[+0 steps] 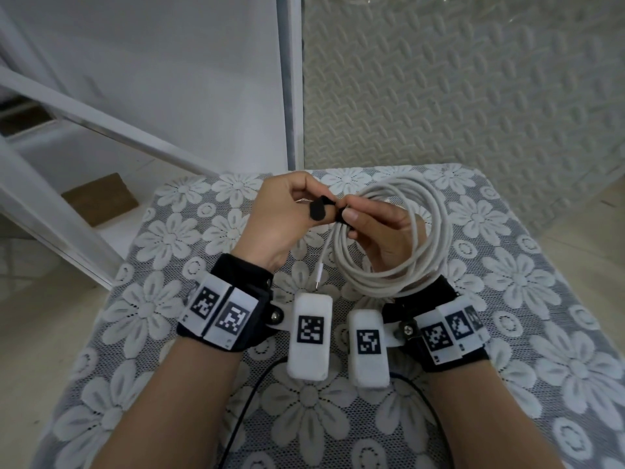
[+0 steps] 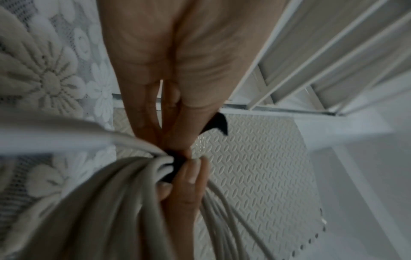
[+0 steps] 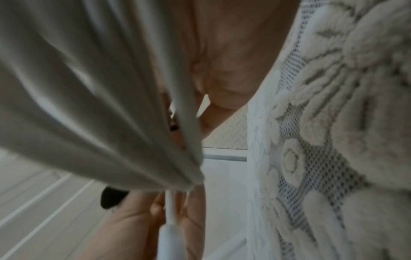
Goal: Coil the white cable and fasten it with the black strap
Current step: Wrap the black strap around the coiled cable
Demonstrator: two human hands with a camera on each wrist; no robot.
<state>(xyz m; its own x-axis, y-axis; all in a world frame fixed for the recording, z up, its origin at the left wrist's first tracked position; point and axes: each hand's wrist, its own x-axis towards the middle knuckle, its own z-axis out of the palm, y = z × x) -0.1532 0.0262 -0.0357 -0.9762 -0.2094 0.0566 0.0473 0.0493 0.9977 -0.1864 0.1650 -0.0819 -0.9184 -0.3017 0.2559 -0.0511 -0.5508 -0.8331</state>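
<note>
The white cable (image 1: 429, 231) is wound into a loose coil that I hold above the table. My right hand (image 1: 351, 208) grips the coil's left side, thumb on top, where the black strap (image 1: 318, 211) goes round the strands. My left hand (image 1: 309, 195) pinches the strap's free end and its rounded tab hangs below the fingers. In the left wrist view the strap (image 2: 175, 165) bunches the cable (image 2: 111, 202) against the right thumb, and its tail (image 2: 219, 124) sticks out past my left fingers. The cable's plug end (image 1: 319, 277) dangles under the coil. The right wrist view is blurred by cable strands (image 3: 89, 105).
A lace cloth with white flowers covers the table (image 1: 524, 299). A white metal frame (image 1: 111, 130) and a brown box (image 1: 101, 199) stand off the table's left side. An embossed wall panel (image 1: 456, 96) rises behind. Black wrist-camera leads (image 1: 243, 418) trail toward me.
</note>
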